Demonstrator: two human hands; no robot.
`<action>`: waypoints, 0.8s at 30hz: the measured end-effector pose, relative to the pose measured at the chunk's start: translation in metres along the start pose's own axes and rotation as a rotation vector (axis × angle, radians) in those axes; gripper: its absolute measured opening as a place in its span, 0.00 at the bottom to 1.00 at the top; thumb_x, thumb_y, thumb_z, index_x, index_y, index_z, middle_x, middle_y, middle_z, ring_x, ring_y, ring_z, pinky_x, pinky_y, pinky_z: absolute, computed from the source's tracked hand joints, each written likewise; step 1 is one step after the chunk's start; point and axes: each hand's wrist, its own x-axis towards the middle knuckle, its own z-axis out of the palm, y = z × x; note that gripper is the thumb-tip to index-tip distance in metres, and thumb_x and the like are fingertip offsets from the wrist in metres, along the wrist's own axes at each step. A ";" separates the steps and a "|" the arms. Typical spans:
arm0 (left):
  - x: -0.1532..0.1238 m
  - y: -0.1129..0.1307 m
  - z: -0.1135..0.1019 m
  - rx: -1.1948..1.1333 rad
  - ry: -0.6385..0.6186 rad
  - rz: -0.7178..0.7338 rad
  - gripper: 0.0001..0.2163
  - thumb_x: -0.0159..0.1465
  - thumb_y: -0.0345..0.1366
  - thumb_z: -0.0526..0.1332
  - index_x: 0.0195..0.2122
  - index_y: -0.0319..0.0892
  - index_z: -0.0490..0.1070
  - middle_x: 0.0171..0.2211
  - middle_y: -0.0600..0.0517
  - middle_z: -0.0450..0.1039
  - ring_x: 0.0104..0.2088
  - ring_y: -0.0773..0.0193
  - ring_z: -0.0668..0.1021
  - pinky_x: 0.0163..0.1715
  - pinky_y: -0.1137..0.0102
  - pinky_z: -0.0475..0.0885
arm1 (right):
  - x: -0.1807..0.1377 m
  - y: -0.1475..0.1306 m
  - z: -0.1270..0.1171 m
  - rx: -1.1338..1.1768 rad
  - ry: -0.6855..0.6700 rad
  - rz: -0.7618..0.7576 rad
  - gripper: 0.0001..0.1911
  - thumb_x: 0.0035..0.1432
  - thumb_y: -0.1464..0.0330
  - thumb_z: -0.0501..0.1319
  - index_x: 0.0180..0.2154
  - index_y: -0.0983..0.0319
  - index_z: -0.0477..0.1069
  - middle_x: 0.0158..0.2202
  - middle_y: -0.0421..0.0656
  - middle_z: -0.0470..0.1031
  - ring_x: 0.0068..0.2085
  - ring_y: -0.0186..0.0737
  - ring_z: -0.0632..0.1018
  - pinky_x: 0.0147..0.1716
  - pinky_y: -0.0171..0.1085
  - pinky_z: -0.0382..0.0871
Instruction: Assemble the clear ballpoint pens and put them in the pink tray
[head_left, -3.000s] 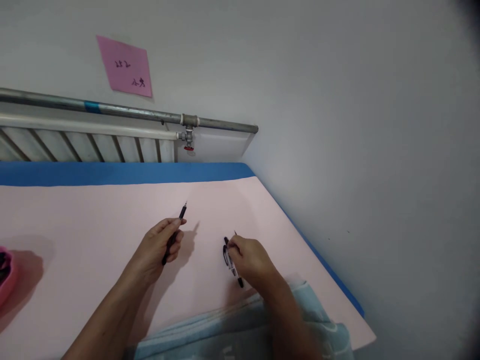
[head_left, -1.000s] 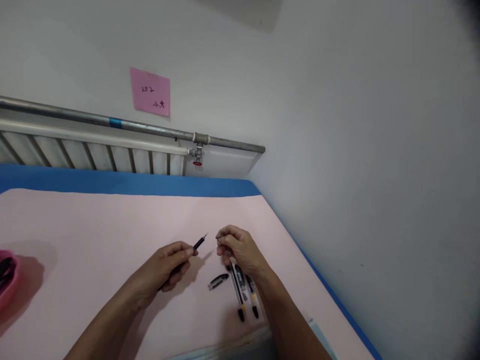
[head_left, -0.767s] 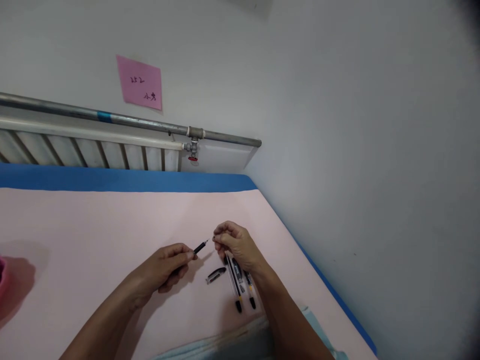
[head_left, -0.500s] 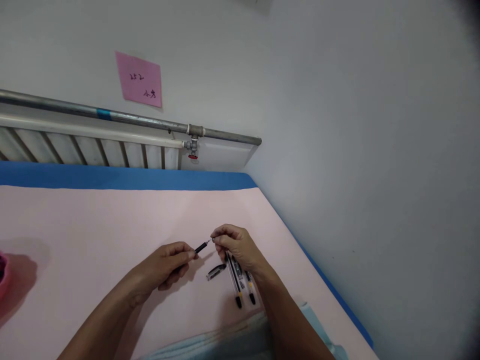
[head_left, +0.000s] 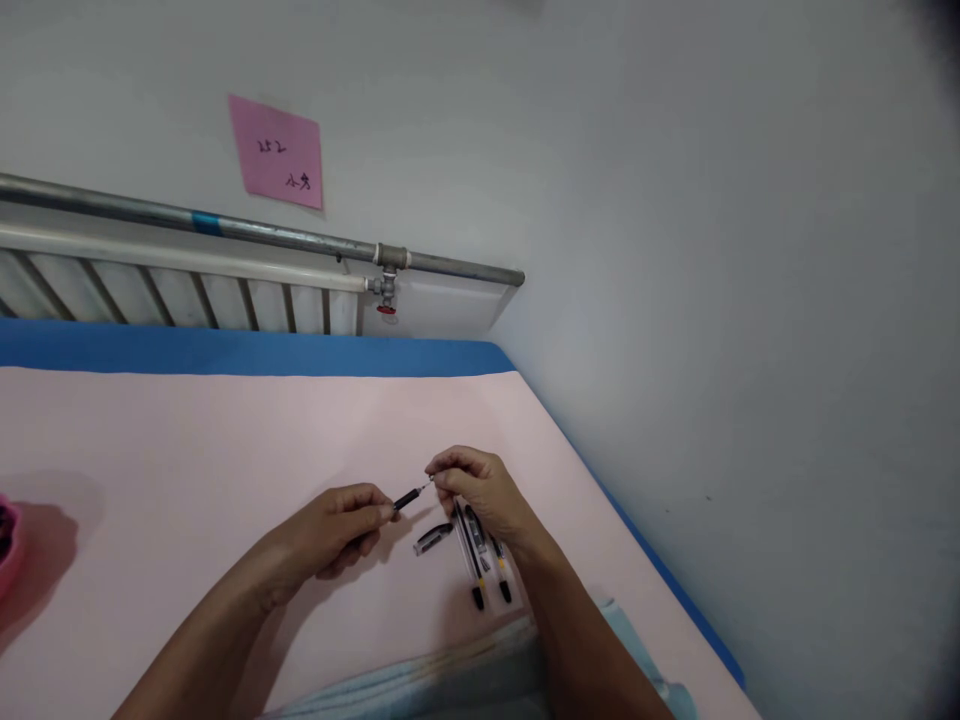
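Note:
My left hand point(head_left: 345, 522) is closed on a pen point(head_left: 407, 499) with a black grip, its thin tip pointing up and to the right. At that tip, my right hand point(head_left: 480, 495) pinches a tiny part point(head_left: 431, 479), apparently a pen point; whether the two touch I cannot tell. Under the right hand lie two clear pens with black ends and yellow bands, one nearer the middle point(head_left: 471, 565) and one farther right point(head_left: 500, 572). A black and clear pen cap point(head_left: 433, 539) rests left of them, and another cap point(head_left: 475, 528) lies between them, partly hidden.
The pink table top point(head_left: 187, 450) has a blue border point(head_left: 262, 352) along the wall. A pink container point(head_left: 10, 550) stands at the left edge. Light blue cloth point(head_left: 420, 680) lies at the front. Behind are a radiator point(head_left: 172, 290), a metal pipe point(head_left: 285, 233) and a pink note point(head_left: 277, 152).
Both hands keep their holds and stay almost in place, shifting very slightly to the right with the pen. The whole view has tilted a little.

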 end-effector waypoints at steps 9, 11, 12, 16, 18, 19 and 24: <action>-0.002 0.003 0.002 0.002 0.013 0.002 0.13 0.54 0.47 0.56 0.33 0.42 0.67 0.17 0.59 0.59 0.12 0.76 0.55 0.12 0.76 0.44 | -0.004 -0.004 -0.002 -0.035 0.002 0.009 0.05 0.45 0.71 0.57 0.28 0.63 0.71 0.16 0.34 0.65 0.17 0.28 0.67 0.18 0.29 0.59; -0.002 0.004 0.002 0.009 0.008 -0.007 0.13 0.55 0.46 0.56 0.32 0.42 0.67 0.18 0.59 0.60 0.13 0.76 0.55 0.12 0.76 0.44 | -0.005 -0.003 -0.001 -0.054 -0.030 0.002 0.06 0.46 0.71 0.57 0.29 0.63 0.71 0.16 0.34 0.65 0.17 0.28 0.67 0.18 0.29 0.58; -0.002 0.004 0.002 0.013 0.007 -0.012 0.13 0.55 0.46 0.56 0.32 0.42 0.67 0.18 0.59 0.60 0.13 0.76 0.56 0.12 0.76 0.44 | -0.006 -0.002 -0.001 -0.062 -0.044 -0.006 0.07 0.46 0.71 0.57 0.30 0.63 0.71 0.16 0.34 0.65 0.18 0.28 0.67 0.18 0.29 0.57; -0.001 0.003 0.002 0.013 0.000 -0.010 0.12 0.54 0.46 0.56 0.31 0.42 0.66 0.18 0.59 0.60 0.13 0.76 0.55 0.12 0.76 0.43 | -0.006 -0.001 0.002 -0.063 -0.056 -0.010 0.06 0.46 0.72 0.57 0.30 0.63 0.70 0.16 0.34 0.64 0.18 0.28 0.66 0.18 0.28 0.56; -0.001 0.002 0.002 0.011 -0.013 -0.012 0.12 0.54 0.46 0.56 0.30 0.42 0.65 0.18 0.59 0.60 0.13 0.76 0.55 0.12 0.76 0.43 | -0.005 -0.001 0.004 -0.046 -0.057 -0.007 0.06 0.45 0.73 0.58 0.30 0.63 0.70 0.17 0.34 0.66 0.18 0.28 0.66 0.18 0.28 0.57; -0.001 0.002 0.002 0.010 -0.018 -0.015 0.12 0.54 0.46 0.56 0.29 0.42 0.65 0.18 0.59 0.60 0.13 0.76 0.55 0.12 0.76 0.43 | -0.005 -0.001 0.004 -0.032 -0.062 -0.013 0.06 0.45 0.73 0.59 0.30 0.62 0.69 0.19 0.34 0.67 0.18 0.27 0.66 0.18 0.28 0.57; -0.001 0.003 0.002 -0.013 -0.012 -0.027 0.12 0.54 0.46 0.56 0.30 0.43 0.64 0.17 0.60 0.60 0.12 0.77 0.54 0.12 0.76 0.41 | -0.006 -0.001 0.007 0.027 -0.087 -0.055 0.08 0.45 0.73 0.60 0.32 0.62 0.69 0.28 0.37 0.69 0.21 0.26 0.67 0.21 0.28 0.62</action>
